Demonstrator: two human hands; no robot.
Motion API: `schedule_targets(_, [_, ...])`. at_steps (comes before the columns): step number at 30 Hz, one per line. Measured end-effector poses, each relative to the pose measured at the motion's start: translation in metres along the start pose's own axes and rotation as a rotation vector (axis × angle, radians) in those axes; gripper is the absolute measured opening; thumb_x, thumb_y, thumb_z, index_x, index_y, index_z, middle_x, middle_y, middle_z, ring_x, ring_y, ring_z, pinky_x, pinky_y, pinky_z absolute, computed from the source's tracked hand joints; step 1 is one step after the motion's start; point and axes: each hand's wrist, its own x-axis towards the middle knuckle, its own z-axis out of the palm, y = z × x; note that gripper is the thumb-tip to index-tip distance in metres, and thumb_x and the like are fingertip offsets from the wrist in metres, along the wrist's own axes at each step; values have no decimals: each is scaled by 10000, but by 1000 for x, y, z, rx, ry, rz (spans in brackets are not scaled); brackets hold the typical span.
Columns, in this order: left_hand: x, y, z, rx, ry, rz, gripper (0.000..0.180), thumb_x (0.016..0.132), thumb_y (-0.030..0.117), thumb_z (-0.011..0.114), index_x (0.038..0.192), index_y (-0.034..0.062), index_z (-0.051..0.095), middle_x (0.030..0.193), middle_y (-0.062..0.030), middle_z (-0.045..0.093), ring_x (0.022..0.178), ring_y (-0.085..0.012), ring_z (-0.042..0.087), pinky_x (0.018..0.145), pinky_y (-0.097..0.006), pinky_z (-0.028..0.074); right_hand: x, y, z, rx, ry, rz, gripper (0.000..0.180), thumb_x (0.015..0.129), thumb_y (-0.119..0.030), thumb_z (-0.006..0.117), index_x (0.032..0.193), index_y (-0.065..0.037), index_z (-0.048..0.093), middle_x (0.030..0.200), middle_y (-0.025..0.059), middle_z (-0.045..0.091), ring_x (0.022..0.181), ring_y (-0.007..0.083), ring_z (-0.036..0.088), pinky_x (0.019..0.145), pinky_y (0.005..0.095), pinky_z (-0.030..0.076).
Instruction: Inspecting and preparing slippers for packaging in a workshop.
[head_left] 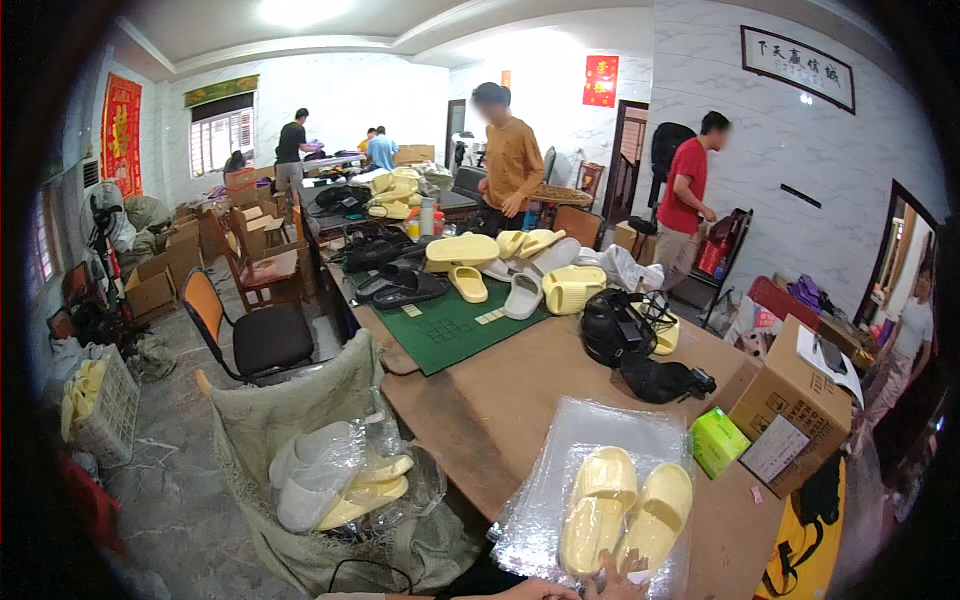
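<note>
A pair of pale yellow slides [600, 500] lies on a stack of clear plastic bags [530, 480] at the near edge of the table; clear film shows over the slides. At their near ends, my right hand [615, 582] rests with its fingers apart, touching the slides. Just left of it, my left hand [545, 590] shows only in part at the lower edge, its fingers mostly hidden. To the left, a grey-green woven sack [240, 430] holds bagged grey slides [310, 475] and yellow slides [370, 500].
A green tissue pack [719, 442] and a cardboard box [795, 405] stand to the right. Farther back are a black bag [615, 325], a green cutting mat [450, 335] and loose slides. A chair [270, 340] stands left. Several people are about; one wears a mustard shirt [512, 160].
</note>
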Motion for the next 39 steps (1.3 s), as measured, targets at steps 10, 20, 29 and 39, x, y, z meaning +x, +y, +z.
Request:
schedule_targets(10, [8, -33, 5, -99, 420, -67, 207, 826, -16, 514, 983, 3, 646, 730, -46, 624, 654, -105, 585, 597, -261, 500, -7, -22, -66, 337, 494, -177, 530, 789, -347, 694, 1160, 8, 562, 1232, 224, 518, 1194, 427, 415, 964, 538, 358])
schedule_targets(20, [10, -6, 5, -399, 329, -17, 100, 823, 1, 538, 857, 2, 632, 724, -35, 620, 602, -99, 561, 557, -231, 460, 10, -30, -100, 144, -71, -109, 1045, 554, -462, 804, 1387, -39, 336, 1428, 179, 330, 1338, 401, 246, 1070, 577, 184])
schedule_targets(29, [2, 2, -4, -688, 84, 50, 54, 855, -7, 564, 810, -20, 591, 874, -113, 648, 820, -200, 631, 771, -332, 521, 10, -25, -89, 104, 38, -100, 647, 702, -94, 657, 1313, -46, 449, 1243, 169, 511, 930, 347, 526, 804, 433, 447])
schedule_targets(39, [-8, -10, -2, -755, 347, 200, 259, 913, 89, 492, 1111, -52, 582, 1004, -123, 645, 915, -224, 619, 836, -330, 478, 11, -14, -85, 126, 211, -98, 434, 685, -21, 600, 1116, -64, 607, 1053, 124, 615, 864, 323, 550, 766, 411, 469])
